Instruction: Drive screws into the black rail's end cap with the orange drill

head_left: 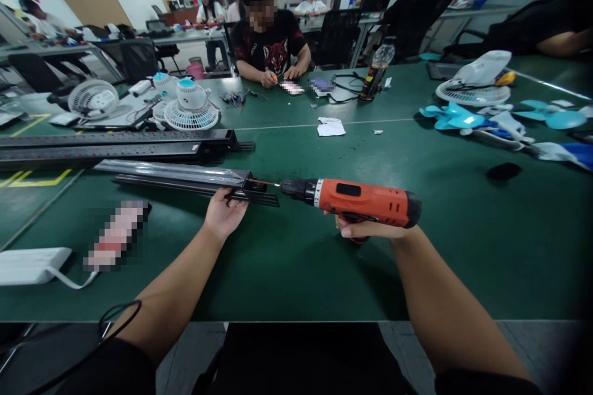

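Observation:
My right hand (pixel 365 228) grips the handle of an orange and black cordless drill (pixel 356 199), held level over the green table (pixel 296 271). Its thin bit points left and meets the end of a long black metal rail (pixel 180 180) lying on the table. My left hand (pixel 225 213) rests on the near right end of that rail, fingers curled over its edge and holding it down.
Two more long black rails (pixel 115 145) lie behind. A white power strip (pixel 30 265) and a pixelated item (pixel 115 234) lie at left. Small white fans (pixel 189 108), blue fan blades (pixel 456 118), a bottle (pixel 376 74) and paper scraps (pixel 330 128) sit farther back. A person in a black shirt (pixel 271 49) works opposite.

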Motion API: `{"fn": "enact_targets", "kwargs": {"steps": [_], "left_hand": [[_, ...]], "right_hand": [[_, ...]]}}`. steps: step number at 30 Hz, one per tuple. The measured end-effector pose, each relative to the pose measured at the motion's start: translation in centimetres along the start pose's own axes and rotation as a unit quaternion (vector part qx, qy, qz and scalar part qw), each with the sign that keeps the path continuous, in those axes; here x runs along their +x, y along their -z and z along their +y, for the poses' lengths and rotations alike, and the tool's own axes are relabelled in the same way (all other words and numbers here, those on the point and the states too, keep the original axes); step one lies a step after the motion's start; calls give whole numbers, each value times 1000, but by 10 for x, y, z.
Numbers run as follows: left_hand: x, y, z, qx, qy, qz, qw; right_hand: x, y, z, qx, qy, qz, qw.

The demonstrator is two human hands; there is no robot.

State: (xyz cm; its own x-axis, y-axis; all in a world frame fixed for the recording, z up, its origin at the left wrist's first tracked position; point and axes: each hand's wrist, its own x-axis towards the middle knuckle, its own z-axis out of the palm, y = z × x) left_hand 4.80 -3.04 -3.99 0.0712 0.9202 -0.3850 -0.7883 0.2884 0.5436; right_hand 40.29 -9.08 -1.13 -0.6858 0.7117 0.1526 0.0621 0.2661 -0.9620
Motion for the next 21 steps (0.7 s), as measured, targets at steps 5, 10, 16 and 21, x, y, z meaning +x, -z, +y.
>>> {"fn": "enact_targets", "kwargs": {"steps": [5, 10, 16, 21], "left_hand": [[-3, -4, 0, -11, 4, 18, 1000], [-4, -5, 0, -6, -3, 23, 1000], [-1, -2, -1, 1, -11, 17, 1000], [-4, -4, 0, -16, 0, 29, 999]], "right_hand": [[2, 0, -4, 10, -5, -5, 1000], [3, 2, -5, -6, 4, -24, 1000], [1, 1, -4, -12, -1, -10, 1000], [1, -1, -3, -62, 43, 37, 996]]}}
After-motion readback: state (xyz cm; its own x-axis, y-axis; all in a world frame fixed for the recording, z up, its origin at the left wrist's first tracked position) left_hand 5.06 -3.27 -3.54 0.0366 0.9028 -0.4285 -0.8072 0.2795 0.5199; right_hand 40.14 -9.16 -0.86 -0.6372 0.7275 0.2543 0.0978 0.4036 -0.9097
